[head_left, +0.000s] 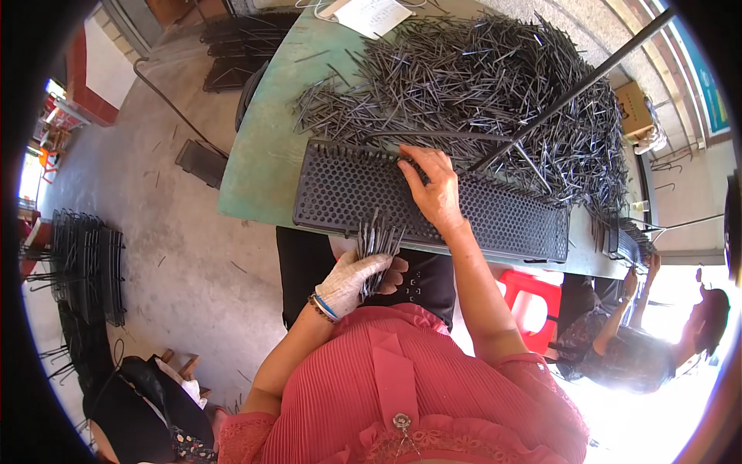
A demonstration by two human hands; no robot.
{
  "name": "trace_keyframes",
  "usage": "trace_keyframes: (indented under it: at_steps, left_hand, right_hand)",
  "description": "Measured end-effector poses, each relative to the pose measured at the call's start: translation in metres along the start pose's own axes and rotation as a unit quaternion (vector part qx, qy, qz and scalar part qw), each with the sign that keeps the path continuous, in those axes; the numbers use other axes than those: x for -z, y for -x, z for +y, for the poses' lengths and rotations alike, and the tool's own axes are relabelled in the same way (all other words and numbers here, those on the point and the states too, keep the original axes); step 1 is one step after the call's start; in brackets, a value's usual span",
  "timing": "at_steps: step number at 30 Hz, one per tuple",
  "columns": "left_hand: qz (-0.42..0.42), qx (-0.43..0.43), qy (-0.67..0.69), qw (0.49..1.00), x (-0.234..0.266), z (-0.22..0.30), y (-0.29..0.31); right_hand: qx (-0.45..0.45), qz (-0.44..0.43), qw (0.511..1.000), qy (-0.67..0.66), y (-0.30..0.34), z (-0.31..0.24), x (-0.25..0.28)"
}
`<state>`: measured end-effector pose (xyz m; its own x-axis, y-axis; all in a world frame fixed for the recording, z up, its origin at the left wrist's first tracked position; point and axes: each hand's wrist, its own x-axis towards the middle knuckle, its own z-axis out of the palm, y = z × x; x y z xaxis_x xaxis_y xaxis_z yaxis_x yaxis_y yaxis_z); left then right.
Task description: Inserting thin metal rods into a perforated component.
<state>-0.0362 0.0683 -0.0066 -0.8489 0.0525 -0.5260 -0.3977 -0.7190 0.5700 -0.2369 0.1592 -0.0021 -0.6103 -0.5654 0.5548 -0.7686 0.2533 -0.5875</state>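
Note:
My left hand point(352, 280), in a pale knit glove, is closed around a bundle of thin black strips point(374, 238) that fan upward, just in front of the tray's near edge. A long black tray point(352, 189) with a grid of round holes lies along the table's near side. Short black strips stand in its far row of holes, mostly left of my other hand. My right hand point(437, 189), bare, reaches over the tray to that far row. Its thumb and forefinger are bent together there; whatever they pinch is too small to make out.
A big heap of loose black strips point(495, 77) covers the green table point(259, 166) beyond the tray. A black rod point(576, 89) slants above it. Stacked black trays point(85, 263) stand at the left. A red stool point(533, 298) and another person point(641, 348) working at a tray are on the right.

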Motion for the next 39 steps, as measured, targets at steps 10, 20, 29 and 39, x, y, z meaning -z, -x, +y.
trace_keyframes:
  at_steps: [10, 20, 29, 39]
  left_hand:
    - [0.006, -0.074, 0.019, 0.997, -0.010, 0.006, 0.005]
    - [0.014, -0.056, 0.013, 0.998, -0.019, 0.002, -0.004]
    - [0.025, -0.074, 0.045, 0.996, -0.025, -0.001, -0.008]
    - [0.048, -0.039, 0.039, 0.997, -0.028, -0.012, -0.009]
  right_hand:
    - [-0.213, -0.144, 0.952, -0.167, 0.027, -0.041, 0.031]
    - [-0.355, -0.230, 0.877, -0.229, 0.035, -0.035, 0.042]
    - [-0.328, -0.213, 0.847, -0.360, 0.036, -0.027, 0.053]
    - [-0.221, 0.078, 0.938, -0.254, -0.002, -0.007, 0.049]
